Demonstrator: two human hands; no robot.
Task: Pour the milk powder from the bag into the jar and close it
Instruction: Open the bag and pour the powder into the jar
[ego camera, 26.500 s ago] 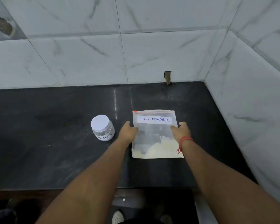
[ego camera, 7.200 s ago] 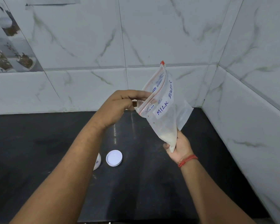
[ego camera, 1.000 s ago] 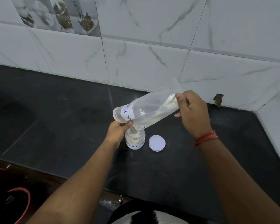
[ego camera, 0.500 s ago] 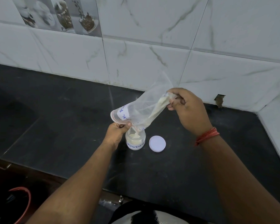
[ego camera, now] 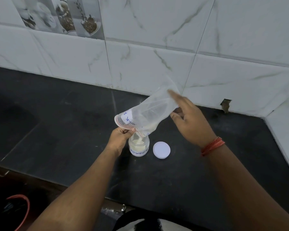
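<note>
One bag [ego camera: 150, 112], one jar [ego camera: 138, 146], one lid [ego camera: 161, 150]

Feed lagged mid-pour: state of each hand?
Left hand: shut on the milk powder bag, pinching its mouth.
Right hand: open, fingers blurred against the bag's raised end.

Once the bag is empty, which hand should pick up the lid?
Probably the right hand. The white lid lies on the counter on the jar's right side, below that hand, whose fingers look open against the bag. The left hand is pinching the bag's mouth over the jar.
</note>
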